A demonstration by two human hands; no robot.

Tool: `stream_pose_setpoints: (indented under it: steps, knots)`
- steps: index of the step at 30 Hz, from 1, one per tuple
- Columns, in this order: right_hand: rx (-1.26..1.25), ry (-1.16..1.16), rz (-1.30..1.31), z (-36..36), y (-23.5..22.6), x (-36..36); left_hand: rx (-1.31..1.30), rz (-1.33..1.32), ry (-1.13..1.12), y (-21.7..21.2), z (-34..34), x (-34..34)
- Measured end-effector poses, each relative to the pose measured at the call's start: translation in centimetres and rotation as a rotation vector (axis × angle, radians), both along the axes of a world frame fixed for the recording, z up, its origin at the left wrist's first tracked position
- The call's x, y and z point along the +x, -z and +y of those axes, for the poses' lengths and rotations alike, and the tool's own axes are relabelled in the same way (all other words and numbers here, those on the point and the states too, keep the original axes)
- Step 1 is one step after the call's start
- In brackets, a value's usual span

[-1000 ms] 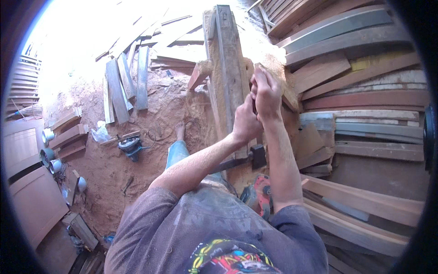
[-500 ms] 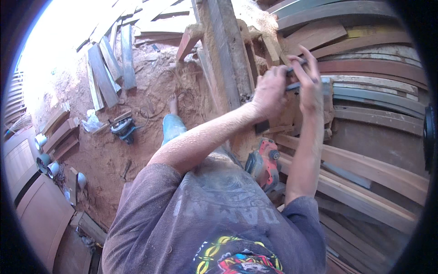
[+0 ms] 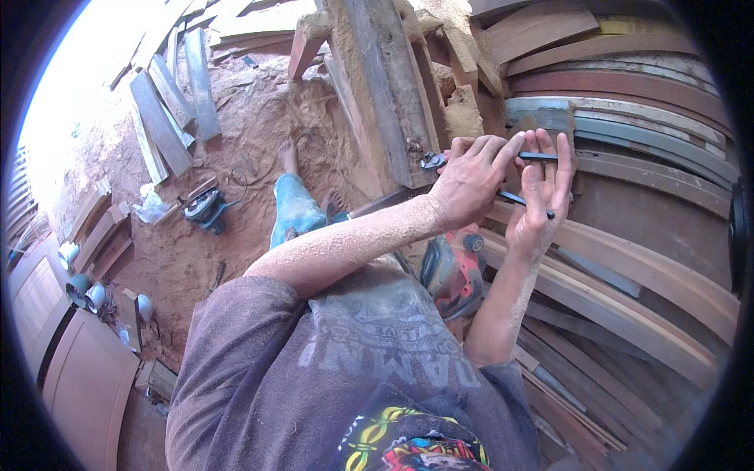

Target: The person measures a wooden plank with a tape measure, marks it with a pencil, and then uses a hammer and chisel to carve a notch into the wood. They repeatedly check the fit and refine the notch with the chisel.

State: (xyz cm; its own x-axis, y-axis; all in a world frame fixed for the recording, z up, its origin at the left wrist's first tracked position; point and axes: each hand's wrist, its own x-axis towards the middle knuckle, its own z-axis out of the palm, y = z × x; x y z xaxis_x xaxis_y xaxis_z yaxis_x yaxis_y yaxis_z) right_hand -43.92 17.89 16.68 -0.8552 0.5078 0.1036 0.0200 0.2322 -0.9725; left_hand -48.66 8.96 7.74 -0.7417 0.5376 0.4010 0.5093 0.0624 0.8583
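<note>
A two-handled metal tool, like pliers or pincers, lies between my hands, its blue-grey handles [image 3: 539,156] spread apart. My left hand [image 3: 471,179], dusted with sawdust, is closed over its middle. The metal head [image 3: 431,161] sticks out on the left, beside the end of a thick timber beam [image 3: 385,86]. Across the stretched fingers of my right hand [image 3: 542,188] runs one handle. The other handle's dark tip reaches the base of that hand. My left fingers hide the tool's joint.
A red power tool [image 3: 459,275] sits close below my hands. Stacked boards [image 3: 628,290] fill the right side. On the dusty ground at left are a circular saw [image 3: 206,209], loose planks [image 3: 161,118] and round lamps [image 3: 77,282]. My bare foot [image 3: 289,157] stands near the beam.
Both hands have moved down toward me with the tool. Its handles and head now show more plainly. My right hand has turned, with its fingers now side by side.
</note>
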Motion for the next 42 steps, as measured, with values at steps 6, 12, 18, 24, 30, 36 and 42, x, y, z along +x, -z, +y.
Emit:
stream_pose_setpoints:
  steps: [6,12,18,24,30,36,42]
  knots:
    - [-0.010,-0.117,0.064,-0.7,-0.4,-2.4,-0.004,-0.086,-0.096,0.2,0.1,-0.7]
    - [-0.010,-0.196,0.108,-0.6,-0.3,-2.7,0.022,-0.011,-0.183,0.3,0.0,-0.9]
    - [-0.086,-0.264,0.162,-0.3,0.9,-2.2,0.018,0.009,-0.259,0.7,-0.2,-0.3]
    - [-0.049,-0.279,0.163,-1.3,0.7,-2.6,0.050,-0.022,-0.284,0.3,-1.1,-0.9]
    - [-0.197,-0.224,0.204,-1.9,0.7,-4.6,0.033,-0.049,-0.353,1.4,0.0,-1.9]
    - [-0.260,-0.136,0.198,-2.3,1.1,-6.2,0.126,-0.115,-0.319,0.2,-0.4,-2.6]
    - [-0.284,-0.142,0.161,-0.5,0.4,-4.6,0.051,-0.095,-0.290,-0.6,0.8,-1.5]
